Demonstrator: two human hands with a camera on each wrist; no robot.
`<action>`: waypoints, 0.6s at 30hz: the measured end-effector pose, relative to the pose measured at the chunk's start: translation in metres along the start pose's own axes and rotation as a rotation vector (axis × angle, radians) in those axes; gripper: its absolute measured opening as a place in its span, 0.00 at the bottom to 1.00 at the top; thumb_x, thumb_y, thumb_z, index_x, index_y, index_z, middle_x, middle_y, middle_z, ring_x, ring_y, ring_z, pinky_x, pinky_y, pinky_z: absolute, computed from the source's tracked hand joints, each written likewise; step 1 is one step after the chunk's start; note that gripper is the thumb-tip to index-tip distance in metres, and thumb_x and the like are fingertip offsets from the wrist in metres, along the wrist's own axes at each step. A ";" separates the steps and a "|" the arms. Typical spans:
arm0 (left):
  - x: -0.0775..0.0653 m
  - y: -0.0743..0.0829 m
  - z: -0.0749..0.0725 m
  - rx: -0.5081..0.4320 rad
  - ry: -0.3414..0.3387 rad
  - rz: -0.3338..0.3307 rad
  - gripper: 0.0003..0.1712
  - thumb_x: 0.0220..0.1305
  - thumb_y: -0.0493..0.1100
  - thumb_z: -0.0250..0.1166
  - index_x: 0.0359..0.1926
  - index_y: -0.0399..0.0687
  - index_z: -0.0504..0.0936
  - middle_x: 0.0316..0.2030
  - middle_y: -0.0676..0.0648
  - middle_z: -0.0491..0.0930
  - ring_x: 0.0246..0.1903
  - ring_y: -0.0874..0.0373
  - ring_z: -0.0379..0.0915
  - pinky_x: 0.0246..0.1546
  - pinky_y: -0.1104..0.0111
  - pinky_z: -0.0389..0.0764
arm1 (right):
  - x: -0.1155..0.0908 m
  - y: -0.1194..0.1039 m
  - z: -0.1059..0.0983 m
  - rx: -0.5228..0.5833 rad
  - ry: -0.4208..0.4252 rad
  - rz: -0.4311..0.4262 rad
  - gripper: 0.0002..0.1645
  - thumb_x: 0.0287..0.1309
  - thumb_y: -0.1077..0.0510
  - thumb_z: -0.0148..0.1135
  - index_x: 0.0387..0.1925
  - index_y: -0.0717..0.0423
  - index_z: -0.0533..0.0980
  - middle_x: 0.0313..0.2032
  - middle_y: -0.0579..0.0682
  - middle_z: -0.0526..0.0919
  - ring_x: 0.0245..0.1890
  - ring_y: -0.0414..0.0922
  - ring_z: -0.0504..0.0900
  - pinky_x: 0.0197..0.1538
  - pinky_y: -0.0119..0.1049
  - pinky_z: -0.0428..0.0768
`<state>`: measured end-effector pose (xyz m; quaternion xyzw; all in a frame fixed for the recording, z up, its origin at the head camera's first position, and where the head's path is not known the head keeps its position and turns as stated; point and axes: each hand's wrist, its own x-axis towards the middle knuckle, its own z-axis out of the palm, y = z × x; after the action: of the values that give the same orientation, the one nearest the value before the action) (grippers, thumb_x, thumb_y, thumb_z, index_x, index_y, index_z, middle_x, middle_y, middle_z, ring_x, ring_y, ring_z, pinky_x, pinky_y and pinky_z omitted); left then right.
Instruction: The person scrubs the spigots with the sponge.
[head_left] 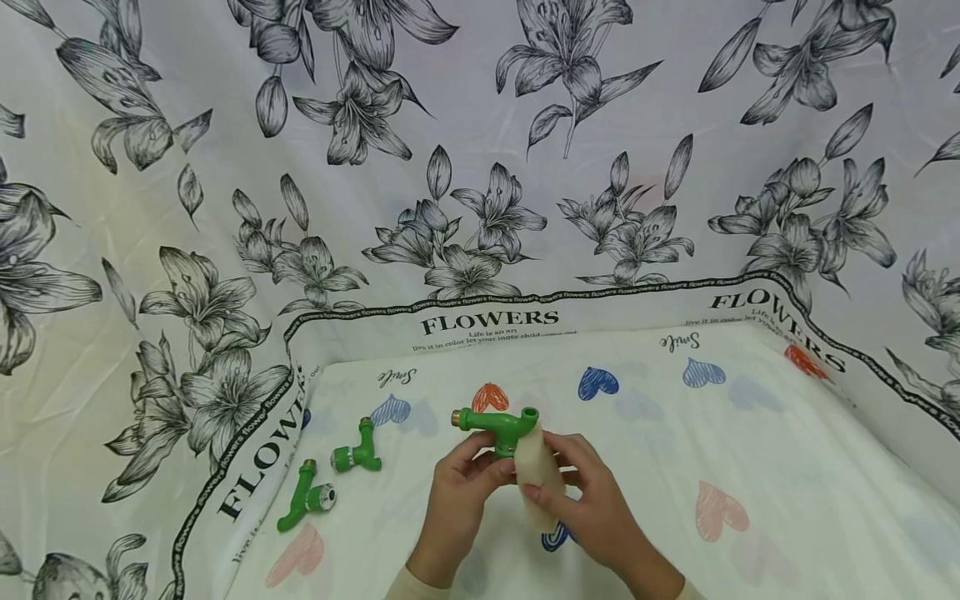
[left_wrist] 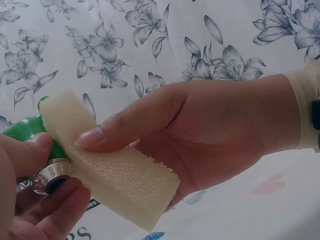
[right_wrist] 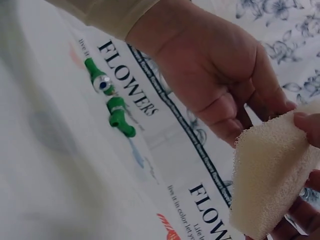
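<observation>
In the head view my left hand grips a green faucet by its body and silver handle, thumb on the near side. The faucet lies roughly level, its brass threaded end toward the left. My right hand pinches a cream porous sponge between thumb and fingers. The sponge touches the faucet's spout end on the right. The left wrist view shows the sponge's coarse open face under the right thumb. In the right wrist view the sponge hides most of the held faucet.
Two more green faucets lie on the left of the white table cover: one nearer, one slightly farther back. The cover carries printed hearts. A flower-printed curtain rises behind and along the sides.
</observation>
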<state>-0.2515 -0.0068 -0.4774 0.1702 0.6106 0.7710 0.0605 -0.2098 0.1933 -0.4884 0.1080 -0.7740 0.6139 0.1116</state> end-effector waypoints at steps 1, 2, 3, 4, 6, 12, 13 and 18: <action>0.000 0.000 0.000 0.003 -0.016 -0.003 0.22 0.74 0.33 0.72 0.65 0.34 0.83 0.60 0.35 0.80 0.51 0.46 0.85 0.54 0.51 0.88 | 0.001 0.001 -0.001 0.003 0.001 0.010 0.35 0.67 0.53 0.79 0.73 0.44 0.77 0.56 0.44 0.80 0.55 0.52 0.81 0.54 0.42 0.87; -0.001 0.001 0.000 0.005 -0.028 -0.009 0.22 0.75 0.33 0.71 0.66 0.35 0.82 0.60 0.36 0.79 0.51 0.46 0.85 0.54 0.51 0.88 | 0.002 0.002 -0.001 0.005 0.002 0.020 0.35 0.68 0.53 0.78 0.73 0.44 0.77 0.56 0.44 0.80 0.55 0.52 0.81 0.54 0.41 0.87; -0.001 0.001 0.000 0.004 -0.040 -0.012 0.21 0.75 0.33 0.70 0.66 0.35 0.82 0.60 0.36 0.79 0.50 0.47 0.85 0.54 0.50 0.88 | 0.002 0.002 -0.002 0.013 0.003 0.034 0.35 0.68 0.53 0.78 0.73 0.44 0.77 0.56 0.44 0.80 0.55 0.52 0.81 0.54 0.41 0.87; -0.001 0.001 0.000 0.006 -0.051 -0.012 0.21 0.76 0.33 0.69 0.67 0.35 0.82 0.60 0.36 0.78 0.50 0.47 0.84 0.54 0.51 0.88 | 0.003 0.003 -0.003 0.017 0.004 0.048 0.35 0.68 0.53 0.78 0.74 0.44 0.77 0.56 0.45 0.80 0.55 0.53 0.81 0.55 0.41 0.86; -0.002 0.002 0.001 0.011 -0.067 -0.008 0.21 0.77 0.32 0.68 0.67 0.35 0.81 0.60 0.37 0.78 0.50 0.48 0.84 0.53 0.51 0.89 | 0.004 0.004 -0.004 0.021 0.005 0.070 0.35 0.69 0.52 0.77 0.74 0.44 0.77 0.56 0.46 0.80 0.55 0.52 0.80 0.55 0.40 0.86; -0.002 0.003 0.002 0.016 -0.090 0.018 0.23 0.76 0.32 0.69 0.68 0.35 0.81 0.58 0.37 0.78 0.48 0.49 0.83 0.53 0.53 0.89 | 0.005 0.005 -0.004 0.034 0.009 0.105 0.35 0.69 0.52 0.77 0.74 0.42 0.77 0.57 0.46 0.79 0.56 0.53 0.81 0.56 0.39 0.86; -0.002 0.003 0.002 0.018 -0.088 0.021 0.23 0.75 0.32 0.69 0.68 0.35 0.82 0.57 0.37 0.78 0.48 0.50 0.83 0.53 0.53 0.89 | 0.005 0.006 -0.004 0.038 0.008 0.108 0.35 0.69 0.51 0.77 0.74 0.41 0.77 0.57 0.46 0.79 0.56 0.52 0.81 0.56 0.39 0.86; -0.002 0.003 0.003 0.039 -0.067 0.026 0.22 0.75 0.32 0.70 0.66 0.37 0.83 0.54 0.38 0.79 0.45 0.50 0.83 0.52 0.54 0.89 | 0.003 0.006 -0.002 0.049 0.002 0.125 0.34 0.69 0.50 0.77 0.73 0.40 0.77 0.56 0.46 0.80 0.56 0.53 0.81 0.55 0.40 0.86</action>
<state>-0.2486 -0.0050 -0.4746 0.2050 0.6208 0.7537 0.0679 -0.2143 0.1964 -0.4925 0.0613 -0.7640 0.6384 0.0712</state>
